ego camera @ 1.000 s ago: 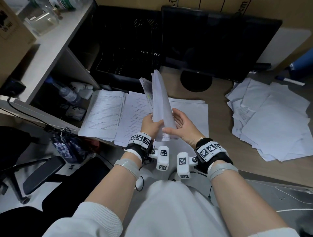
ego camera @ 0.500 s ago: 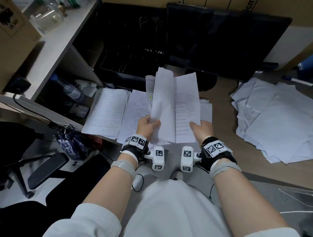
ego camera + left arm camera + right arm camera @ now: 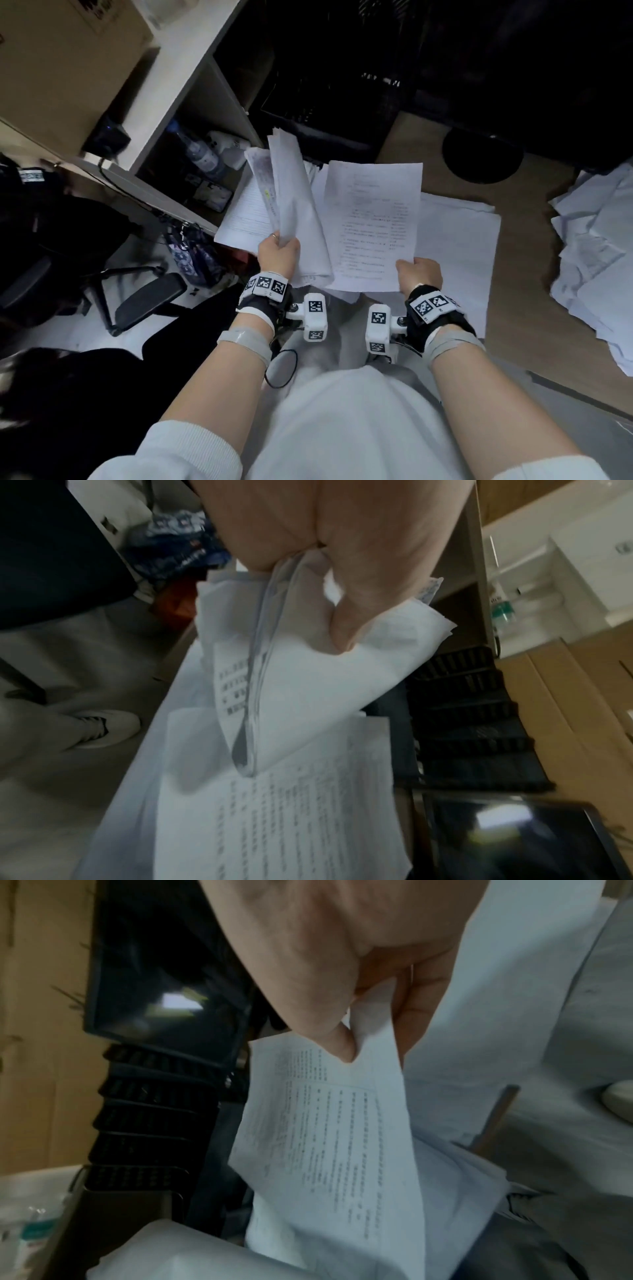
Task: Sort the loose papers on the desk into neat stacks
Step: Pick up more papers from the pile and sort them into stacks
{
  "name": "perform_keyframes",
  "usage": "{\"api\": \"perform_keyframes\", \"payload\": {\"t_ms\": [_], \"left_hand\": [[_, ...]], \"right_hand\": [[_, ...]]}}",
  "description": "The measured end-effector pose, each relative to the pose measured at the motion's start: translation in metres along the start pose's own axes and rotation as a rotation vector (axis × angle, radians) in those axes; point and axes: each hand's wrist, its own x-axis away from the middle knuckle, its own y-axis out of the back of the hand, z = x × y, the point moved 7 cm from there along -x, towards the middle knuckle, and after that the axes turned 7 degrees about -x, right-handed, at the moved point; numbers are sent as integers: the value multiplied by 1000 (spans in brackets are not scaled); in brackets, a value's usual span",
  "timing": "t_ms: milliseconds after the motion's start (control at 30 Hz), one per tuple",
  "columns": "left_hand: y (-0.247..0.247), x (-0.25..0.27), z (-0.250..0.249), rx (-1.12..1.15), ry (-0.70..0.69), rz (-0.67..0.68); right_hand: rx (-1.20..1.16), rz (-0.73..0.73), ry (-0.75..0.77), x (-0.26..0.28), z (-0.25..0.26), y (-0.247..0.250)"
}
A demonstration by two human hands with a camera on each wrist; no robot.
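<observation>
Left hand (image 3: 329,547) fingers (image 3: 346,631) pinch a curled sheaf of papers (image 3: 308,685) above printed sheets (image 3: 291,818).

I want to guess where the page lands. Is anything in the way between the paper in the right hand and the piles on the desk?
Nothing visible: the printed sheet pinched by the right hand hangs directly above the flat stacks.

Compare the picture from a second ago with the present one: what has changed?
The right hand has pinched one printed sheet and drawn it rightward, clear of the bundle. The left hand keeps its grip on that bundle. The stacks on the desk and the loose pile lie as before.
</observation>
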Motion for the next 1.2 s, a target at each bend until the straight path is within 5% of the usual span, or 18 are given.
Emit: {"api": "perform_keyframes", "payload": {"t_ms": [300,533,700,767,867,1100,1200], "left_hand": [[35,-42,16,71,81,34],[22,-79,21,56,119,235],[1,-91,22,74,112,344],[-9,-87,20,126,153,388],[-18,-76,14,164,172,415],[-27,-32,-4,216,163,411],[-34,-10,-7,49,32,420]], "right_hand": [[129,78,-127,-6,0,-92],[153,32,-196,-15,12,-120],[282,-97,91,-15,57,-115],[57,101,230,-9,79,-128],[-201,423,234,15,97,-143],[-157,646,310,55,90,-113],[-117,723,342,69,75,-101]]}}
